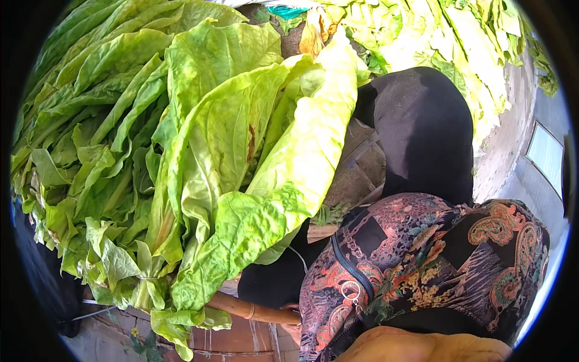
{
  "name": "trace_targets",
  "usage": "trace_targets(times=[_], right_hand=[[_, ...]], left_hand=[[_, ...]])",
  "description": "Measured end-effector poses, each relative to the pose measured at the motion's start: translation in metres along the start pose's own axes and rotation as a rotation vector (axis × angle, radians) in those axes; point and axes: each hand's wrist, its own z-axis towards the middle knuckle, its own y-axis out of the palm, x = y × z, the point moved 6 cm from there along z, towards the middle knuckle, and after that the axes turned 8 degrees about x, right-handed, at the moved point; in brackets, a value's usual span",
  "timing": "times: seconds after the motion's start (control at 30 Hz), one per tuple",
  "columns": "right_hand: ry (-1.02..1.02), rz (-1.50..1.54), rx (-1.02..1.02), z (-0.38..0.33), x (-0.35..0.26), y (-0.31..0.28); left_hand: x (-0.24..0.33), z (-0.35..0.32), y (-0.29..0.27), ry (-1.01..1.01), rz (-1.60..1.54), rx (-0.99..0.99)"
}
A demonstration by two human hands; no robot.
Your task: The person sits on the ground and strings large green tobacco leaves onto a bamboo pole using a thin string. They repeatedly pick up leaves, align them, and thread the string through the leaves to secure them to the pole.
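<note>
A brown wooden stick [262,312] runs from under the large green leaves [241,226] to the edge of my patterned jacket. Fingers of my left hand [293,330] show at the stick's near end, closed around it; the jacket hides most of that hand. A thin string is wound around the stick. Broad bare skin at the lower edge, very close to the camera, seems to be my right hand or forearm [422,347]; no fingers show there. The leaves are layered upright, with stems gathered low and tied by a thin string [146,277].
A thick pile of more green leaves [90,90] fills the left. Sunlit leaves [422,36] lie at the far right beyond my bent knee [425,127] in black cloth. Paved ground [365,160] shows between. My patterned jacket [422,259] with a zipper covers the lower right.
</note>
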Motion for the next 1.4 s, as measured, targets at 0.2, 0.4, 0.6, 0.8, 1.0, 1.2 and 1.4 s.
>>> trace_targets(times=[0.2, 0.4, 0.6, 0.8, 1.0, 1.2, 1.4], right_hand=[[0.005, 0.036, -0.005, 0.002, -0.007, 0.006], [-0.094, 0.041, 0.026, 0.007, -0.004, 0.011], [-0.144, 0.063, -0.073, 0.035, -0.011, -0.003], [0.099, 0.204, -0.197, 0.020, 0.016, -0.042], [0.108, 0.495, 0.139, 0.071, 0.050, -0.129], [-0.998, 0.342, 0.171, 0.070, -0.270, -0.110], [-1.218, 0.074, 0.072, 0.012, -0.396, 0.007]], left_hand=[[0.019, 0.010, 0.008, 0.024, 0.040, 0.030], [0.001, 0.017, 0.026, 0.089, -0.032, -0.022], [0.042, 0.043, 0.072, 0.201, -0.072, 0.028], [0.051, 0.158, 0.163, 0.221, -0.118, -0.368], [0.031, 0.177, 0.258, 0.249, -0.272, -0.545], [0.041, 0.128, 0.252, 0.247, -0.062, -0.551], [0.075, 0.107, 0.207, 0.538, 0.521, -0.398]])
